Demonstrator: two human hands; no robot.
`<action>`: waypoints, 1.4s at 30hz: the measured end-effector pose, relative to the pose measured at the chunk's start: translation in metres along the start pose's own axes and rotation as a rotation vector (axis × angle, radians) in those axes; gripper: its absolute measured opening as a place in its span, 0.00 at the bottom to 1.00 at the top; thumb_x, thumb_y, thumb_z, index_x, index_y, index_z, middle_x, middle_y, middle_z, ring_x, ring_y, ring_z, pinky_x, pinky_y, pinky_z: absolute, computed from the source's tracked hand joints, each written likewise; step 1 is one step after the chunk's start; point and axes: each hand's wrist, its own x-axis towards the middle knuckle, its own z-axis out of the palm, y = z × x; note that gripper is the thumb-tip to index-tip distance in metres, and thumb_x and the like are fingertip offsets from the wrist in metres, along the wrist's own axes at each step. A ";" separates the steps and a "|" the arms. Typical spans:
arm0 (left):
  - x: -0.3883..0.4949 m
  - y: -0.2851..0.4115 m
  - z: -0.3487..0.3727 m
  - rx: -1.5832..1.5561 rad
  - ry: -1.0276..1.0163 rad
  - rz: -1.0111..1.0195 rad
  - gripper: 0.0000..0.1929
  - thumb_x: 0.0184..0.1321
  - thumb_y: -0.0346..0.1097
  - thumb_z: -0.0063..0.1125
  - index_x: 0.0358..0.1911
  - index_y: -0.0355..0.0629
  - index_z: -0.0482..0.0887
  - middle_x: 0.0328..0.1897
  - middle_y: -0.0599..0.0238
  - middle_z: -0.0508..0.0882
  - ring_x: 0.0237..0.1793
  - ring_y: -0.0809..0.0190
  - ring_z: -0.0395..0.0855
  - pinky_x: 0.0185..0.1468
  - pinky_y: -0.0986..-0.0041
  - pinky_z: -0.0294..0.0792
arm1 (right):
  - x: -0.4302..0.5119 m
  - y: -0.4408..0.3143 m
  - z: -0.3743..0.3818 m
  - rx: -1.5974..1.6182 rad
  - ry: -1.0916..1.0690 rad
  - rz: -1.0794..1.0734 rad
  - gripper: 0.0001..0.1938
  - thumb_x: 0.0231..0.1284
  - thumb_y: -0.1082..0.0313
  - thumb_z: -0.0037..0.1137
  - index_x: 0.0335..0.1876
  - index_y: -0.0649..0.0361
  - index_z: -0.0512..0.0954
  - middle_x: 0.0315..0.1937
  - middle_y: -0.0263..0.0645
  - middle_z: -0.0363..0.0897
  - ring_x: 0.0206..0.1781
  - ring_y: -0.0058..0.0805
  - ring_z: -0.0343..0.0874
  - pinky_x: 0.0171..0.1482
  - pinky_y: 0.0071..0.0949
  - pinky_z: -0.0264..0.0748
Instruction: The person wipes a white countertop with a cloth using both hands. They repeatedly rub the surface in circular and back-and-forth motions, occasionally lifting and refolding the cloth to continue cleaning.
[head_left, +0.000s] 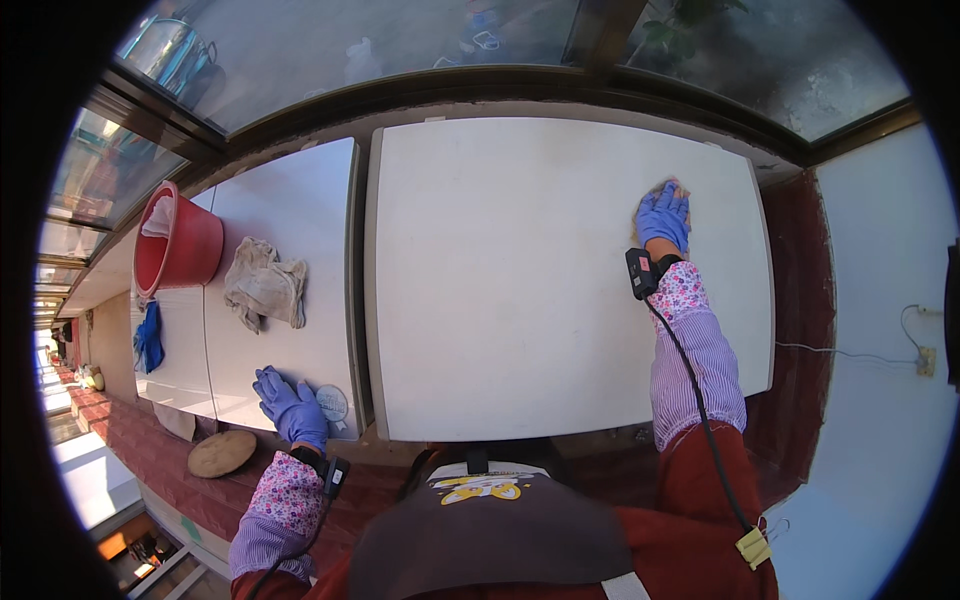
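Two white flat-topped surfaces stand side by side before me. My right hand (664, 216), in a blue-violet glove, presses a crumpled cloth (639, 217) flat against the far right part of the larger white top (510, 285); most of the cloth is hidden under the hand. On the near edge of the left white top (322, 225) rests my left hand (294, 409), gloved too, fingers spread and holding nothing, beside a round sticker (331, 403). A grey, dirty rag (265, 285) lies crumpled farther back on that left top.
At the far left a red plastic bucket (202, 244) holds a pale cloth, with a blue cloth (152, 337) nearer me. A dark gap separates the tops. Framed windows (405, 79) border the back. A round brown disc (222, 453) lies below left; a thin cable (847, 350) crosses at right.
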 end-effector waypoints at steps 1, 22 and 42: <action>0.001 0.003 -0.003 0.039 -0.030 -0.017 0.36 0.65 0.44 0.50 0.75 0.42 0.55 0.81 0.55 0.52 0.80 0.45 0.47 0.77 0.50 0.45 | -0.017 -0.003 -0.002 -0.009 -0.014 -0.028 0.34 0.72 0.48 0.27 0.78 0.59 0.50 0.79 0.47 0.47 0.82 0.47 0.42 0.79 0.48 0.39; -0.002 0.014 -0.020 -0.020 -0.024 -0.010 0.37 0.62 0.49 0.49 0.73 0.37 0.58 0.81 0.53 0.55 0.78 0.41 0.51 0.75 0.45 0.48 | -0.327 0.002 -0.084 0.036 -0.210 -0.375 0.30 0.66 0.54 0.47 0.74 0.50 0.63 0.68 0.42 0.68 0.71 0.42 0.65 0.68 0.47 0.62; -0.004 0.013 -0.022 -0.061 -0.029 0.003 0.37 0.64 0.50 0.47 0.73 0.36 0.59 0.80 0.52 0.56 0.78 0.41 0.50 0.75 0.45 0.47 | -0.282 0.003 -0.143 1.161 -0.198 -0.091 0.06 0.62 0.67 0.63 0.38 0.61 0.82 0.35 0.34 0.84 0.39 0.21 0.80 0.45 0.22 0.75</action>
